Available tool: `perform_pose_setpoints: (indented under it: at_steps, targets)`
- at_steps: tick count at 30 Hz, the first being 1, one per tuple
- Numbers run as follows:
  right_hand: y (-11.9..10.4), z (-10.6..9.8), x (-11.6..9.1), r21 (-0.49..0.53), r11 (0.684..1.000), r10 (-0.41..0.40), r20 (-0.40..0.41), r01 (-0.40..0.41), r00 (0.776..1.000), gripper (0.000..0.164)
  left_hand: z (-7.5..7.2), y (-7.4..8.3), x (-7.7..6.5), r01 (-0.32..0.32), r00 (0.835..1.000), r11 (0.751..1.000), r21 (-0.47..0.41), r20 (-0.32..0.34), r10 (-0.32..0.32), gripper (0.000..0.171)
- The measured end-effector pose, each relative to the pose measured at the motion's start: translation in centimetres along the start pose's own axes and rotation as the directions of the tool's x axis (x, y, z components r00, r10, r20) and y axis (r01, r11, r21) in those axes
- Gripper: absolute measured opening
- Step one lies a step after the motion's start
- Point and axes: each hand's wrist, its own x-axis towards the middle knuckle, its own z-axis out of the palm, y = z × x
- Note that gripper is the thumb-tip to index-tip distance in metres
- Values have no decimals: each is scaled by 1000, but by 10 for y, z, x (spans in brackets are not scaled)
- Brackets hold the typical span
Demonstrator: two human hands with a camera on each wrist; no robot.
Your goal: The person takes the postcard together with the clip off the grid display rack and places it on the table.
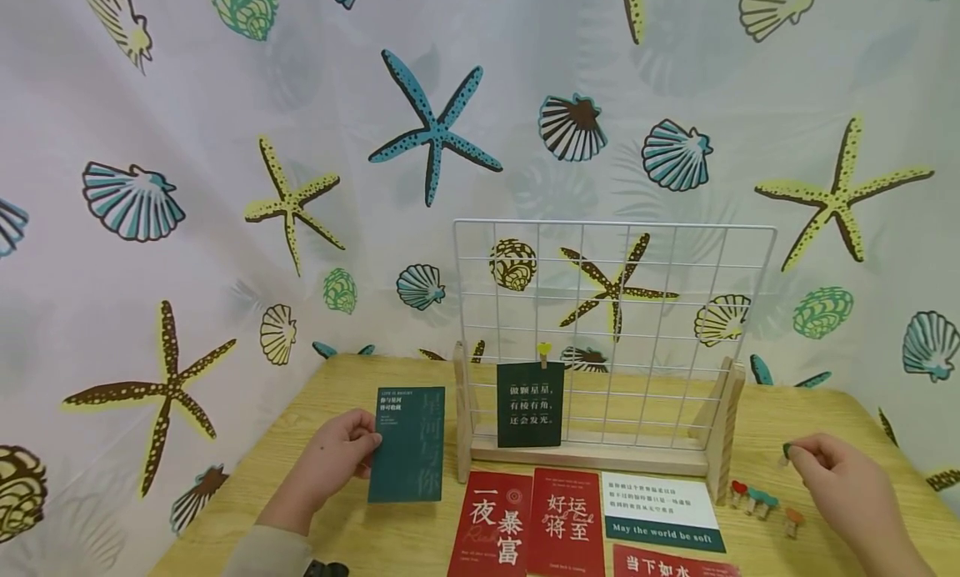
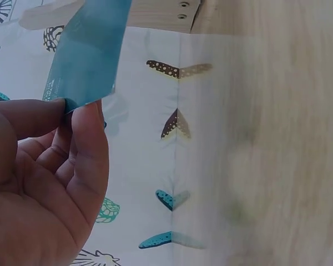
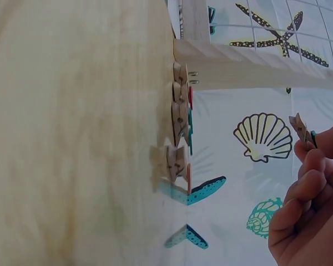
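Observation:
My left hand (image 1: 341, 454) pinches the left edge of a dark teal postcard (image 1: 408, 448) between thumb and fingers, printed side facing me. In the left wrist view the same teal card (image 2: 89, 55) juts up from the thumb and forefinger. On the right, my right hand (image 1: 843, 485) pinches a small wooden clothespin (image 3: 302, 131) with a green top, held above the table. A white wire grid (image 1: 615, 310) in a wooden stand is between the hands. A black card (image 1: 530, 418) hangs on it from a clothespin (image 1: 544, 356) with a yellow heart.
Several more clothespins (image 1: 761, 500) with red, teal and orange tops stand on the wooden table (image 1: 315, 410) near my right hand. Before the grid lie red cards (image 1: 566, 519) and a white-and-green card (image 1: 660, 498). A cloth (image 1: 225, 102) with starfish and shells hangs behind.

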Motion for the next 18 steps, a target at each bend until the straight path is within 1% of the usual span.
perform_pose_setpoints:
  at_steps: [3, 9, 14, 18]
  targets:
    - [4, -1, 1, -14, 1000, 20, 25, -19, 1000, 51, 0, -3, 1, 26, 1000, 1000, 3, 10, -26, 5]
    - [14, -5, 3, -31, 999, 29, 85, -26, 996, 52, 3, -8, 4, 65, 998, 998, 15, 24, -65, 6]
    - [24, -9, 6, -54, 997, 55, 141, -48, 988, 52, 6, -12, 6, 79, 996, 995, 53, 28, -80, 4]
    - [35, -12, 10, -85, 995, 59, 187, -43, 981, 48, 8, -14, 9, 83, 996, 992, 94, 28, -86, 5]
